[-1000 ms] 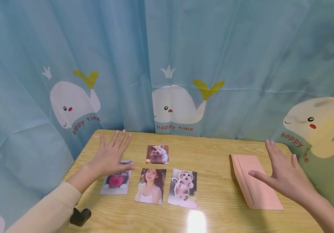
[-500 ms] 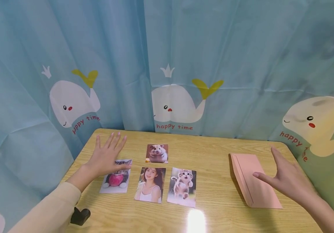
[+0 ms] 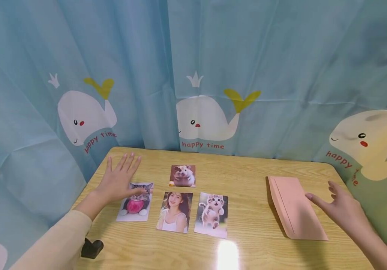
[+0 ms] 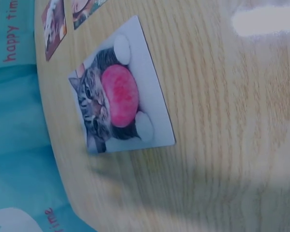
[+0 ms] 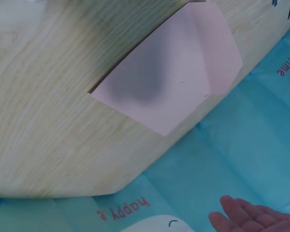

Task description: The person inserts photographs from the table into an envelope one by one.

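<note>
In the head view my left hand (image 3: 116,180) has its fingers spread, with the thumb across the top of a photo of a cat with a pink heart (image 3: 133,207). Whether the thumb touches the print I cannot tell. The same cat photo (image 4: 119,96) lies flat in the left wrist view. To its right lie a hamster photo (image 3: 182,176), a portrait photo of a person (image 3: 174,219) and a kitten photo (image 3: 211,215). My right hand (image 3: 343,208) holds nothing; its thumb points towards a pink envelope (image 3: 296,210), whose flap (image 5: 217,53) is unfolded in the right wrist view.
The wooden table (image 3: 247,247) has rounded far corners. Behind it hangs a blue curtain (image 3: 143,75) with printed whales, close to the table's far edge. A small black object (image 3: 92,248) shows below the left sleeve. A bright reflection lies at the front.
My left hand has shifted left and slightly down over the cat photo. The right hand has moved right, away from the envelope, and its fingers have bent more. Photos and envelope lie as before.
</note>
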Motion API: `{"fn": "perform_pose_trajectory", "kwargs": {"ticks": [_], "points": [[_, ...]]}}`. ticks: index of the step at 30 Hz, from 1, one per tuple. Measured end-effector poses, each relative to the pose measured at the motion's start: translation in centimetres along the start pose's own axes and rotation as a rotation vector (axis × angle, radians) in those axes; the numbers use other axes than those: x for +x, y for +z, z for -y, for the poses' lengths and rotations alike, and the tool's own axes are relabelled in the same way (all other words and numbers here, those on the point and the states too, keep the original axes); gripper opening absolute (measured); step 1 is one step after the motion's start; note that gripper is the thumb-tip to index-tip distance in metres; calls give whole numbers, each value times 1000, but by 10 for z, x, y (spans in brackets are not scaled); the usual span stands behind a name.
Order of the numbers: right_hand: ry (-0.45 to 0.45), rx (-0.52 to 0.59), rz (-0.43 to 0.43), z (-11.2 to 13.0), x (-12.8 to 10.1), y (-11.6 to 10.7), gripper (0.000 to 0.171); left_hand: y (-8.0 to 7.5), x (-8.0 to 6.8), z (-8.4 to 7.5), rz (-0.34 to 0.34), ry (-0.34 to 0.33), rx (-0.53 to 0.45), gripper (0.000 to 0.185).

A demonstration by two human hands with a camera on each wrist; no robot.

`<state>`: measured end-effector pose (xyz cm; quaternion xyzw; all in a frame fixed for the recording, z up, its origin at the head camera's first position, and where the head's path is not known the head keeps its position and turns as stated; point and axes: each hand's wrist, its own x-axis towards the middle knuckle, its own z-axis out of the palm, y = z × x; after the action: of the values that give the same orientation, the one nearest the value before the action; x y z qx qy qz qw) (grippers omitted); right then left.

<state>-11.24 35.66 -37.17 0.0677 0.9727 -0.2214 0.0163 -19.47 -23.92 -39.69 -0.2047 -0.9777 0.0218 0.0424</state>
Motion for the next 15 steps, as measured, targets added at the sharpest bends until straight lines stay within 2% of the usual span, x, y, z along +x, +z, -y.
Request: {"fn": "perform_pose_trajectory", "kwargs": {"ticks": [8, 15], "points": [[32, 38, 24, -10, -3, 2, 91, 6, -1, 6, -10, -5, -11, 105], [18, 107, 57, -13, -14, 18, 81, 11, -3, 7, 1, -19, -40, 103]]}}
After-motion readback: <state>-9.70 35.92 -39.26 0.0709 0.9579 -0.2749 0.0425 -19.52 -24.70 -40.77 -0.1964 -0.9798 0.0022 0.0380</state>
